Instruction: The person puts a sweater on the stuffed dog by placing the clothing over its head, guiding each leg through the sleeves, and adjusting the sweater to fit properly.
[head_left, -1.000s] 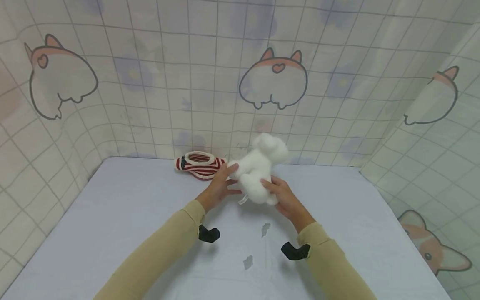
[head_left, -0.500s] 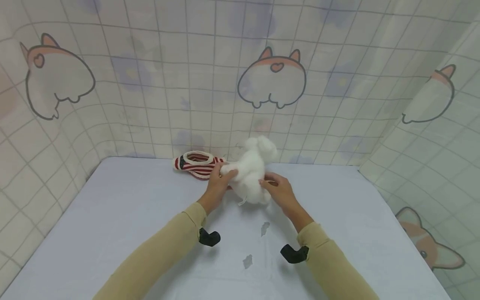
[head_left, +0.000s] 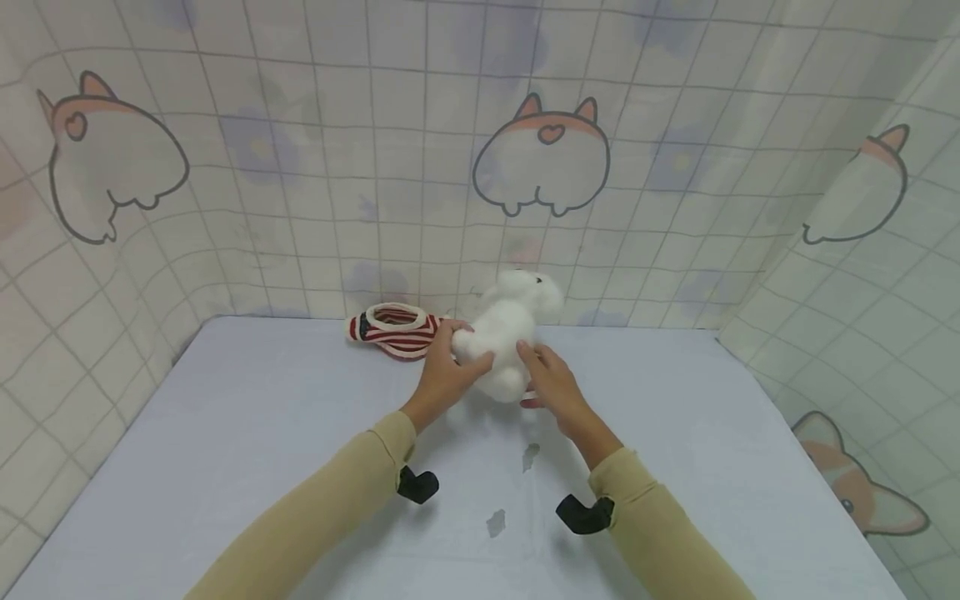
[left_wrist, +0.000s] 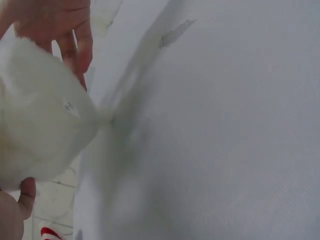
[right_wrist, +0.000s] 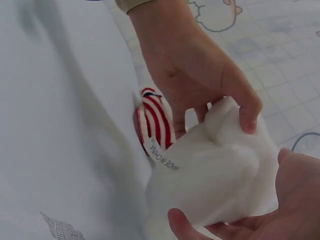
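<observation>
A white plush animal [head_left: 504, 329] with a dark eye is held just above the back of the table, its head toward the upper right. My left hand [head_left: 446, 373] grips its left side, thumb across the body. On the other side my right hand [head_left: 557, 385] holds the lower body, with thumb and fingers around it. A printed label [right_wrist: 162, 157] sticks out of the plush in the right wrist view. Beside my left fingers lies a red-and-white striped knitted garment [head_left: 405, 340], its round white-edged neck opening facing up; the hand partly hides its right end.
The white-covered table [head_left: 262, 417] has two grey worn patches [head_left: 496, 523] near its middle. A tile-patterned curtain [head_left: 337, 167] with corgi drawings stands along the back and both sides. Black wrist mounts [head_left: 585, 514] jut below the sleeves.
The plush first shifted left and now turns so that its eye shows. My left thumb has moved further across its body, and my right fingers have re-placed themselves. The striped garment stays put.
</observation>
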